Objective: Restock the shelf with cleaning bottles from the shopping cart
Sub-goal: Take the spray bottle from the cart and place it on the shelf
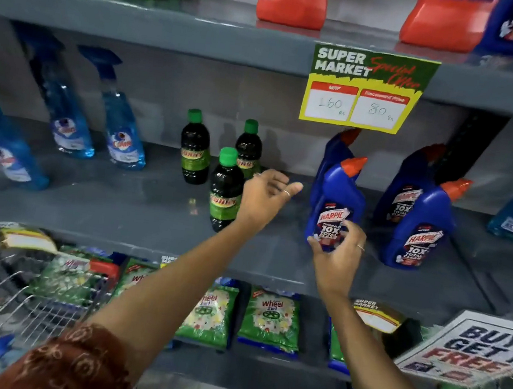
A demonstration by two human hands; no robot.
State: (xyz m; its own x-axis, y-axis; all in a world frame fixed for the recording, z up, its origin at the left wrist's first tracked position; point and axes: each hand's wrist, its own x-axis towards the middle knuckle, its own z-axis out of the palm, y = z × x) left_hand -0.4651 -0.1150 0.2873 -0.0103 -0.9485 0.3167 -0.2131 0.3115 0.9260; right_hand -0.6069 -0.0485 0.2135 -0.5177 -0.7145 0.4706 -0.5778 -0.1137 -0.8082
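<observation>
**Reaching onto the middle shelf**

Touching the front blue plastic toilet-cleaner bottle with orange cap (336, 204), the right hand (337, 252) curls loosely around its label, not clamped. The left hand (264, 195) hovers open beside a dark green-capped bottle (225, 190) on the grey metal shelf (118, 206).

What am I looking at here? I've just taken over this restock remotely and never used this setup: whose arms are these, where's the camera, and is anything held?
There is no machine: these are a person's bare arms, filmed by one wide-angle camera on their head, looking forward and down at a store shelf. The right hand has its fingers around the lower front of a blue Harpic bottle standing on the shelf; how firm the grip is, I cannot tell. The left hand is open and empty, beside a dark green-capped bottle. Blue spray bottles stand at the left. The wire shopping cart is at bottom left.
</observation>
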